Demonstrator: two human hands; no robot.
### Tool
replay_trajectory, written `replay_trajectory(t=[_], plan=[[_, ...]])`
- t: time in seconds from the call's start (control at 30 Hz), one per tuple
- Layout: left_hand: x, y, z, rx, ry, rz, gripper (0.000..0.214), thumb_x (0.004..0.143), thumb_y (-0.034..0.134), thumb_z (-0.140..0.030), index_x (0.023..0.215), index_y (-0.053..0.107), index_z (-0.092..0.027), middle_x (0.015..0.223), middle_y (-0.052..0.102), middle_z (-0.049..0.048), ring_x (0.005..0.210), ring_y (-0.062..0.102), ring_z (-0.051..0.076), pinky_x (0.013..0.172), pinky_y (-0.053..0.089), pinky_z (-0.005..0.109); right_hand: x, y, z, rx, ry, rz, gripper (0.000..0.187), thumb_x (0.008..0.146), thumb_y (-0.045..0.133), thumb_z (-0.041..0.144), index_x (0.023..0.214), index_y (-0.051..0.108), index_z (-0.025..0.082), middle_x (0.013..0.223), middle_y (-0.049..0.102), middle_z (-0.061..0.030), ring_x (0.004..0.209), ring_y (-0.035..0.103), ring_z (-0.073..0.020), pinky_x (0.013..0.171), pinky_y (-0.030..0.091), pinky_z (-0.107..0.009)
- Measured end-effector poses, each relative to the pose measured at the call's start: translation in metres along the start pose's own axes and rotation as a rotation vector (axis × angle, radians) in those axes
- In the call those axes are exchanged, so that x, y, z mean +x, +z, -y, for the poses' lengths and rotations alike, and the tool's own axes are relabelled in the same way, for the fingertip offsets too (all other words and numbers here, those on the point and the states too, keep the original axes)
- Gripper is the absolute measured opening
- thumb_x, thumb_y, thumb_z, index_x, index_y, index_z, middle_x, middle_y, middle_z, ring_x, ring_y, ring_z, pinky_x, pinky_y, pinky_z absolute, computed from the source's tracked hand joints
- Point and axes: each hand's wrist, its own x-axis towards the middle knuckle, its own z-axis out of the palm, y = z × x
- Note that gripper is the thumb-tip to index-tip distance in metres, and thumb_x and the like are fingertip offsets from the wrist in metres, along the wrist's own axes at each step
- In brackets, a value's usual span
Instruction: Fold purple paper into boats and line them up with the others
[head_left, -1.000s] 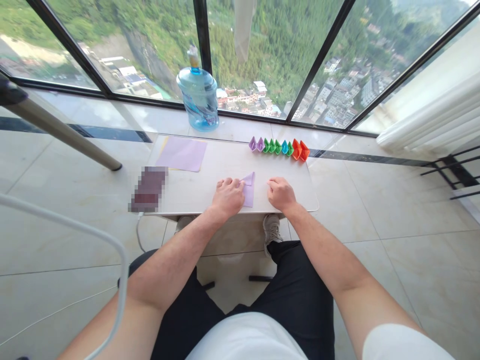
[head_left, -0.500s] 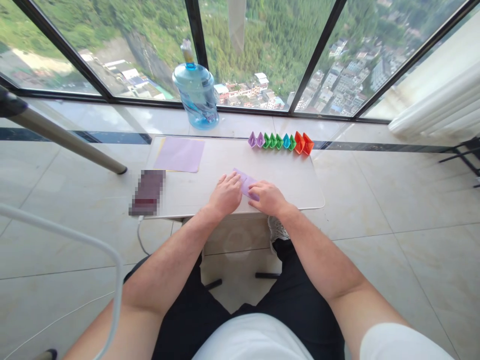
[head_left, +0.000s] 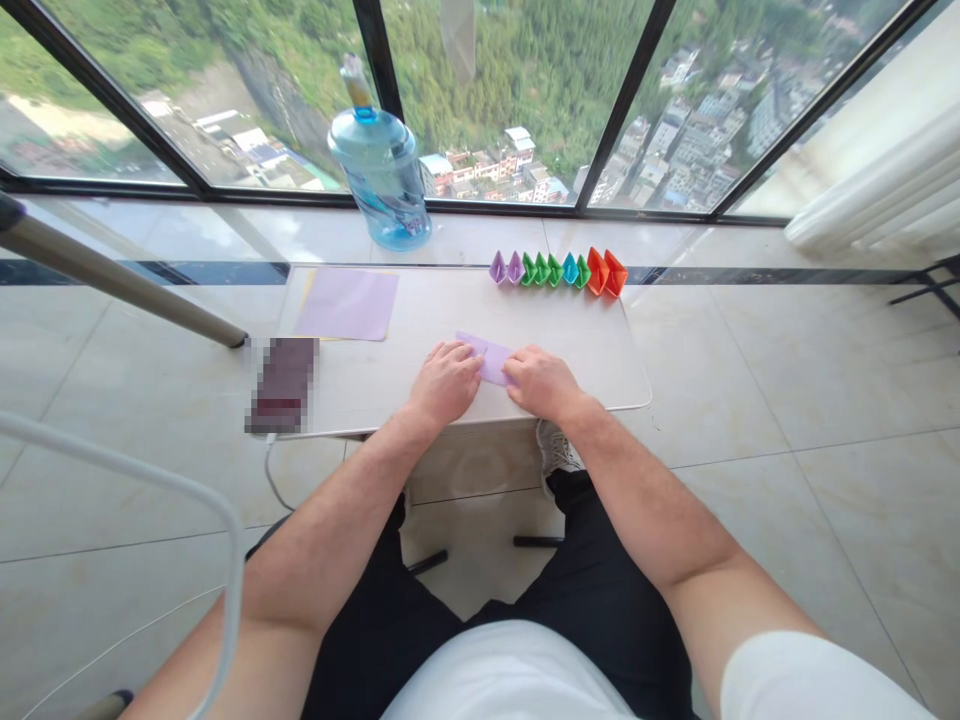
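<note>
Head view: the left hand (head_left: pixel 448 382) and right hand (head_left: pixel 541 383) rest near the middle of the table's near edge, facing each other, with the strip (head_left: pixel 493 362) of purple paper bridging the narrow gap between them. It lies flat on the table (head_left: pixel 424 310), its long axis slanting from far left to near right, so it runs to the right from the left hand and to the left, slightly far, from the right. Neither hand is nearer, as both touch it. The left fingers are close together and loosely bent, laid over the strip's left near side; whether the thumb pinches the edge is not clear. The right fingers are curled in, their tips at the strip's right end; whether they pinch it or just press it down is hidden. Outward from there, a row of folded boats (head_left: pixel 555 271), purple, green, blue and orange, stands along the far right edge. At the far left lies a purple sheet (head_left: pixel 349 304) with yellow showing beneath it, and near it, at the left edge, a pixelated phone-like slab (head_left: pixel 283 385) with a white cable (head_left: pixel 274 478). Beyond the table's far edge stands a blue bottle (head_left: pixel 384 182).
</note>
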Motion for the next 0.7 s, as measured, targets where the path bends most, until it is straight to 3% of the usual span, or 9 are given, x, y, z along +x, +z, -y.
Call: replay_trajectory(t=[0.13, 0.27, 0.47, 0.6, 0.7], plan=[[0.001, 0.004, -0.001, -0.008, 0.014, -0.019, 0.032, 0.092, 0.055, -0.023, 0.116, 0.073, -0.014, 0.128, 0.067, 0.0172, 0.131, 0.054, 0.031, 0.117, 0.037, 0.05, 0.0, -0.002, 0.001, -0.024, 0.095, -0.017, 0.024, 0.092, 0.059, 0.025, 0.112, 0.07, 0.019, 0.122, 0.067, -0.0122, 0.114, 0.059, -0.0267, 0.095, 0.05, -0.036], [-0.001, 0.004, -0.006, 0.024, 0.013, -0.006, 0.034, 0.093, 0.051, -0.021, 0.119, 0.071, -0.014, 0.129, 0.067, 0.0155, 0.128, 0.056, 0.029, 0.116, 0.039, 0.046, 0.001, 0.003, 0.001, 0.026, 0.225, -0.063, 0.04, 0.092, 0.059, 0.027, 0.131, 0.062, 0.02, 0.141, 0.057, -0.0148, 0.114, 0.063, -0.029, 0.093, 0.053, -0.04], [-0.004, 0.001, -0.012, 0.062, -0.042, 0.008, 0.041, 0.098, 0.046, -0.025, 0.135, 0.062, -0.018, 0.141, 0.062, 0.0131, 0.134, 0.053, 0.028, 0.116, 0.038, 0.045, 0.006, 0.019, -0.008, 0.287, 0.196, -0.238, 0.054, 0.085, 0.068, 0.026, 0.138, 0.06, 0.018, 0.15, 0.052, -0.0168, 0.132, 0.055, -0.0322, 0.113, 0.045, -0.047], [-0.003, 0.0, -0.011, 0.048, -0.053, 0.01, 0.041, 0.098, 0.046, -0.025, 0.135, 0.062, -0.019, 0.142, 0.062, 0.013, 0.136, 0.052, 0.028, 0.116, 0.037, 0.046, 0.011, 0.026, -0.019, 0.573, 0.226, -0.282, 0.065, 0.077, 0.072, 0.019, 0.14, 0.058, 0.018, 0.151, 0.05, -0.0166, 0.105, 0.068, -0.0227, 0.101, 0.056, -0.041], [-0.002, 0.001, -0.01, 0.043, -0.046, 0.009, 0.04, 0.097, 0.047, -0.024, 0.133, 0.064, -0.02, 0.141, 0.063, 0.0124, 0.134, 0.053, 0.028, 0.115, 0.038, 0.045, 0.014, 0.029, -0.023, 0.652, 0.236, -0.281, 0.077, 0.072, 0.072, 0.016, 0.146, 0.052, 0.019, 0.154, 0.046, -0.0176, 0.093, 0.067, -0.0186, 0.091, 0.06, -0.038]])
